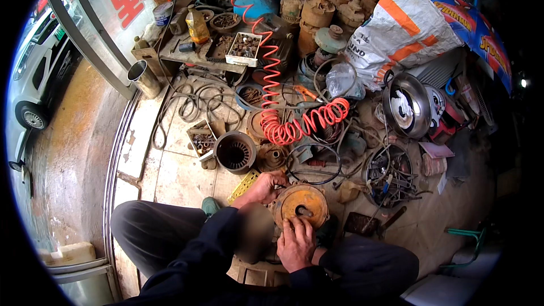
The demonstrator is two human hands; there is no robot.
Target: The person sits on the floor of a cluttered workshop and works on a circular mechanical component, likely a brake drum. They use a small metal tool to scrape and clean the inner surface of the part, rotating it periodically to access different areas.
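Btwn knees (pixel 144 221), 2 hands (pixel 297 245), 1 rusty housing (pixel 298 199)

The right hand (pixel 297 243) hides some of the rusty lid (pixel 288 199). Lower middle, a patch (pixel 253 233) is too blurry to tell. Far left, the white car (pixel 33 76) is cut off.

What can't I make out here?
All in the head view:
Whatever the left hand may pinch: hidden by its curled fingers.
Rusty orange cover: near edge partly behind the right hand.
Metal parts in the white tray: too small to identify.
Larger white car: cut off by round rim.
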